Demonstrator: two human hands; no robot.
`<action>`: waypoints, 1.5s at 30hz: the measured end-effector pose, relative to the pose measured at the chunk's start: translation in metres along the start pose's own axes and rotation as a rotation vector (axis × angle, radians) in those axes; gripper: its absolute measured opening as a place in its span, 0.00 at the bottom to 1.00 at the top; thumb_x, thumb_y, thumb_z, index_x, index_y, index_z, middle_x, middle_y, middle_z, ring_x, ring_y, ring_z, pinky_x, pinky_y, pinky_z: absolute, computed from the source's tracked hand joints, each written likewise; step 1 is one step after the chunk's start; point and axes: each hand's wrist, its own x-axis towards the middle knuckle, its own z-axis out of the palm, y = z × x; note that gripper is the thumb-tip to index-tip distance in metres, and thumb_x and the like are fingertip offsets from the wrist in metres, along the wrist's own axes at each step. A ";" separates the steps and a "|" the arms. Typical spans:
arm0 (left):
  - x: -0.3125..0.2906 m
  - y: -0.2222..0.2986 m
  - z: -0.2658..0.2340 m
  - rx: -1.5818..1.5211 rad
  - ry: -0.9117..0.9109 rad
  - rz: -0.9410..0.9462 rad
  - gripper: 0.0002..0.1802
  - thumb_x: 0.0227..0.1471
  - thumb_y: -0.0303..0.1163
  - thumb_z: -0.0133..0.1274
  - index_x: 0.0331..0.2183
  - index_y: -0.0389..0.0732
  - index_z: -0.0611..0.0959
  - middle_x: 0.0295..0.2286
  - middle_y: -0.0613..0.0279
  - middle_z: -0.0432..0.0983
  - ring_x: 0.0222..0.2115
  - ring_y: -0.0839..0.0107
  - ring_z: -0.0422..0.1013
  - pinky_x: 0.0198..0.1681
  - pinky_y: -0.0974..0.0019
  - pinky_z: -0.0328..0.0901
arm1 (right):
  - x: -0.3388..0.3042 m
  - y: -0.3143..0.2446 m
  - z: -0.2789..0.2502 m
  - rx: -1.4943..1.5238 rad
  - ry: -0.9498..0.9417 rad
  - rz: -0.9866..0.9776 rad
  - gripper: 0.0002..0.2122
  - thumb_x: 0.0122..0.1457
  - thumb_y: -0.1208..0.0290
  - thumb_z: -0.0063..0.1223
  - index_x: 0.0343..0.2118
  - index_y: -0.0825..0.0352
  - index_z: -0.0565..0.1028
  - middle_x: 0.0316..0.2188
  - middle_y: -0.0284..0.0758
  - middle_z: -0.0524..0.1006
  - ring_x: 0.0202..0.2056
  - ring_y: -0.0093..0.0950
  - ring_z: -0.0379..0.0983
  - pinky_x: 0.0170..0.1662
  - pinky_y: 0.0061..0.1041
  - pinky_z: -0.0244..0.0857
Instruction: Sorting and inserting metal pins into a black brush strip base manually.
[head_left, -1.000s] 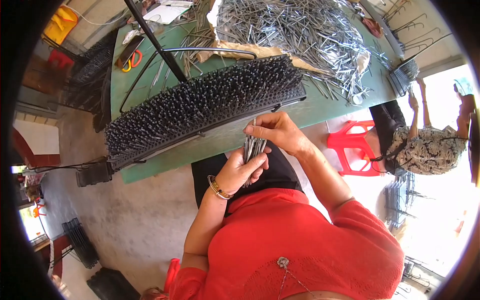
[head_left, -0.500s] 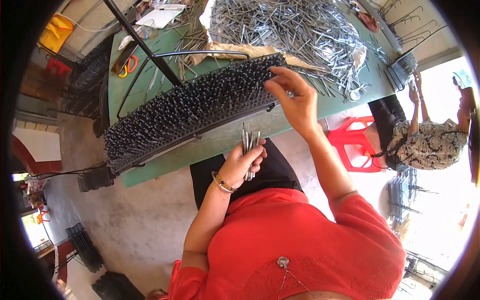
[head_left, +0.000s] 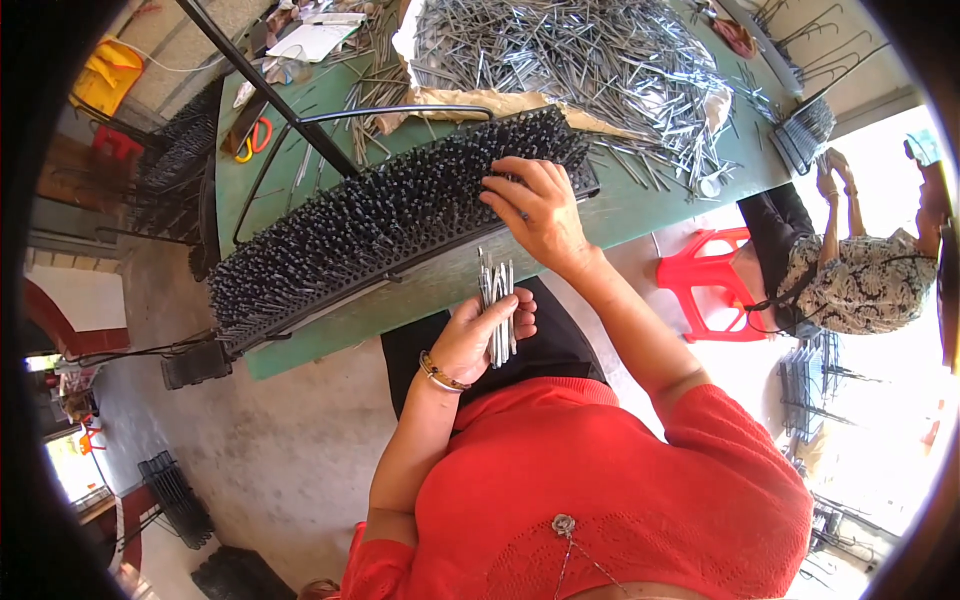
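My left hand is closed round a bundle of thin grey metal rods, held upright below the table's near edge. Above it, a long black rack is packed with rows of upright, dark-tipped pins and lies slanting along the near edge. My right hand is at the rack's right end, its fingers bent and pressed together down among the pins. Whatever is between those fingertips is hidden.
A heap of loose metal rods lies on brown paper on the green table. Orange-handled scissors and a black metal frame are at left. A red stool and another person are at right.
My right hand has moved left and down onto the pins, its fingers coming together. My left hand still holds the rods, which stand slightly more spread.
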 end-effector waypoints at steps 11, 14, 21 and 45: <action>-0.001 0.007 0.005 -0.092 -0.065 0.072 0.15 0.58 0.33 0.46 0.42 0.32 0.73 0.36 0.54 0.74 0.37 0.64 0.74 0.44 0.60 0.69 | -0.014 -0.030 -0.036 0.510 -0.348 0.507 0.07 0.54 0.71 0.58 0.31 0.70 0.78 0.29 0.35 0.77 0.32 0.25 0.72 0.35 0.24 0.64; 0.001 0.006 0.007 -0.078 -0.081 0.099 0.15 0.59 0.33 0.45 0.43 0.32 0.72 0.37 0.53 0.74 0.38 0.63 0.74 0.44 0.60 0.69 | -0.032 -0.026 -0.028 0.946 -0.446 0.855 0.11 0.55 0.67 0.58 0.28 0.73 0.78 0.18 0.29 0.76 0.23 0.13 0.67 0.25 0.18 0.62; 0.009 -0.006 0.010 0.024 0.007 0.171 0.18 0.59 0.33 0.44 0.46 0.30 0.71 0.38 0.50 0.74 0.38 0.62 0.74 0.43 0.59 0.70 | -0.037 -0.016 -0.033 0.814 -0.433 0.875 0.10 0.55 0.69 0.56 0.30 0.74 0.79 0.19 0.30 0.75 0.24 0.14 0.67 0.25 0.18 0.62; 0.009 -0.015 0.002 -0.021 0.097 0.133 0.15 0.58 0.33 0.45 0.43 0.32 0.73 0.41 0.47 0.73 0.42 0.60 0.72 0.43 0.55 0.70 | 0.011 0.015 -0.025 0.415 0.035 0.393 0.06 0.55 0.74 0.54 0.34 0.68 0.78 0.28 0.35 0.77 0.29 0.26 0.74 0.32 0.22 0.66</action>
